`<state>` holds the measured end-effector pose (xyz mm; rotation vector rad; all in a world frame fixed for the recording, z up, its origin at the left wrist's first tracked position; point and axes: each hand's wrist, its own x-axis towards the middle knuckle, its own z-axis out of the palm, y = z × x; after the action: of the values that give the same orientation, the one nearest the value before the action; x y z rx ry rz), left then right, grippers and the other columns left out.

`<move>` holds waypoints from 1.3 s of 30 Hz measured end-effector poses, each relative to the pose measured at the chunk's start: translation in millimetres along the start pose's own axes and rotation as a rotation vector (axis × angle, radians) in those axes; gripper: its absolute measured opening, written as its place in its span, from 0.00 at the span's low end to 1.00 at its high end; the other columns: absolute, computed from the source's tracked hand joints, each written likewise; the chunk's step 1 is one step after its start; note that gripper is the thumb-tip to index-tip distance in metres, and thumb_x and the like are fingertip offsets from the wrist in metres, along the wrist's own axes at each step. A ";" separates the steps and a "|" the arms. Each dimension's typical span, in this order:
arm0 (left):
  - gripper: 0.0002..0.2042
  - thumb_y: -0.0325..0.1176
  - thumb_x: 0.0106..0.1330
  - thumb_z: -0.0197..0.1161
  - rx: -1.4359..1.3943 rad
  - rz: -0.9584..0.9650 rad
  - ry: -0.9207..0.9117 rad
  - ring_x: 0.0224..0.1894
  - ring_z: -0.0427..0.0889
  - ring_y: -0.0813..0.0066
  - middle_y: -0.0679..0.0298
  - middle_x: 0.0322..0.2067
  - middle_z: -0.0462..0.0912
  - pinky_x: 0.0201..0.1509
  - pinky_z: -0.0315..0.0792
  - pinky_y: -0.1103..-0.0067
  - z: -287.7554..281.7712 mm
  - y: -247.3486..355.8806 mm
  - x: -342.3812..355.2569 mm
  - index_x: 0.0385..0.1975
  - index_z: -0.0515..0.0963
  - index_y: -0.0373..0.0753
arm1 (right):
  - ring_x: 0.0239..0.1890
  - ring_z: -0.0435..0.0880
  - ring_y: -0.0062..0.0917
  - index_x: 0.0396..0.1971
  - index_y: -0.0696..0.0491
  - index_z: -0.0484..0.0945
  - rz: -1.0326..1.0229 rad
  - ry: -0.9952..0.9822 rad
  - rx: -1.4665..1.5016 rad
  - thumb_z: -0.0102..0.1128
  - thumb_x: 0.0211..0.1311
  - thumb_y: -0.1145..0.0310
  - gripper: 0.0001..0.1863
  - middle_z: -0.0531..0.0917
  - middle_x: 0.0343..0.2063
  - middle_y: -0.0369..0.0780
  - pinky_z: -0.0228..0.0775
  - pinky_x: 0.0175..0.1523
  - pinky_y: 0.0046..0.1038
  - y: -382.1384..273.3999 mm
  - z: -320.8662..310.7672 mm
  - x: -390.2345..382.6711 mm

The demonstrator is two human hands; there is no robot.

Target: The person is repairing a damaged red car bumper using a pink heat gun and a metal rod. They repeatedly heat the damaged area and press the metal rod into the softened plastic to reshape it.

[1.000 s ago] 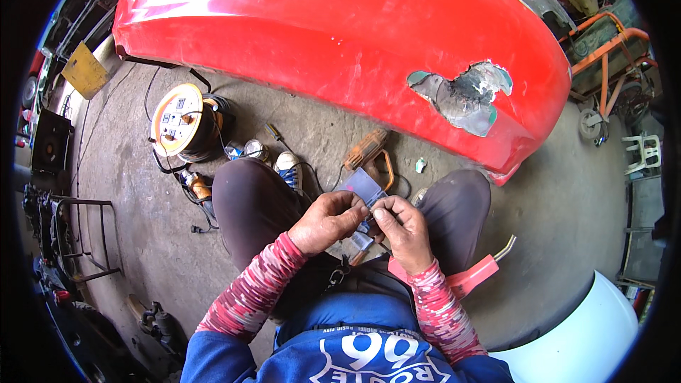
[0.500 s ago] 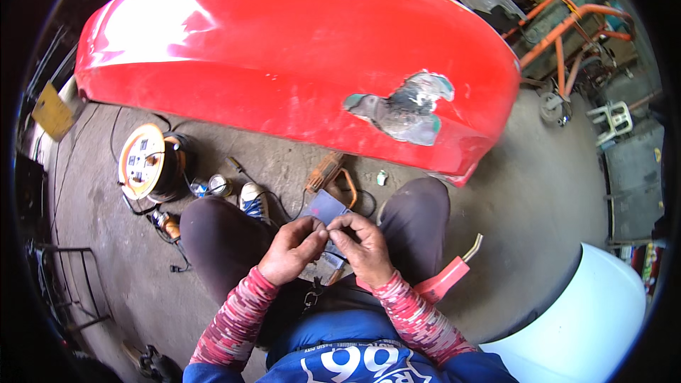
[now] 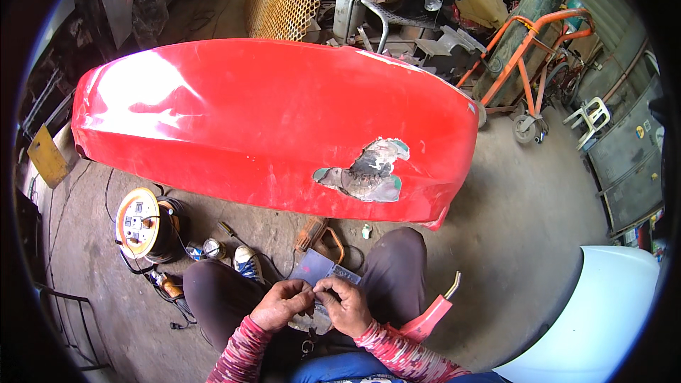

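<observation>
The left hand and the right hand meet in front of the body, fingertips touching, above the lap. On both, thumb and forefinger are drawn in close, but they hide whatever may sit there; I cannot tell whether either pinch is fully closed, or on what. The step in hand, as I judge it, is close fingertip work on something very small, both hands sharing it. A blue case lies just past the fingertips, between the left knee and the right knee, its near part covered by the hands. Beyond it on the floor is an orange power tool, near the lower edge of a long red panel. That panel has a ragged break toward its right end, with grey and green showing at the edges. A pink-handled tool with a bent metal tip is beside the right forearm, and a cable reel stands on the floor off to the left, well apart from the hands. The next move, in my judgement, calls for steady wrists and a light touch, with the fingertips kept over the case so that anything dropped would be easy to find.
</observation>
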<state>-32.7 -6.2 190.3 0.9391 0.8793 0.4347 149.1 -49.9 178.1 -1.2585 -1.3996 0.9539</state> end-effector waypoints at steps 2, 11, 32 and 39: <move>0.11 0.38 0.73 0.59 -0.022 -0.035 -0.024 0.33 0.76 0.81 0.69 0.30 0.79 0.41 0.71 0.81 -2.6 -2.3 0.9 0.37 0.78 0.35 | 0.35 0.85 0.28 0.36 0.58 0.80 -0.010 0.000 -0.029 0.63 0.62 0.79 0.04 0.84 0.31 0.41 0.76 0.42 0.27 -1.7 -0.2 -0.7; 0.13 0.41 0.74 0.59 -0.075 -0.148 -0.061 0.30 0.77 0.80 0.68 0.29 0.79 0.38 0.73 0.81 -10.2 -3.5 -1.8 0.40 0.78 0.34 | 0.32 0.86 0.32 0.34 0.56 0.81 -0.032 -0.007 -0.100 0.62 0.63 0.74 0.02 0.84 0.28 0.44 0.76 0.38 0.30 2.4 -0.4 -0.8; 0.14 0.34 0.57 0.65 0.982 0.719 -0.035 0.47 0.79 0.52 0.57 0.40 0.81 0.54 0.72 0.59 37.3 -29.4 16.0 0.42 0.80 0.38 | 0.20 0.71 0.10 0.36 0.55 0.77 0.378 0.277 0.594 0.63 0.66 0.71 0.05 0.82 0.26 0.34 0.62 0.25 0.15 -2.9 -15.5 9.2; 0.29 0.33 0.46 0.69 1.346 0.769 0.036 0.49 0.77 0.54 0.53 0.48 0.78 0.53 0.71 0.57 77.1 -50.2 5.3 0.52 0.76 0.34 | 0.28 0.73 0.09 0.35 0.57 0.78 0.203 0.277 0.428 0.65 0.64 0.75 0.04 0.82 0.29 0.32 0.65 0.34 0.14 -7.6 -25.2 5.1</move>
<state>30.6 -69.4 168.3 2.5529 0.7607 0.4816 172.2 -47.5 191.4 -1.1629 -0.8103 1.0999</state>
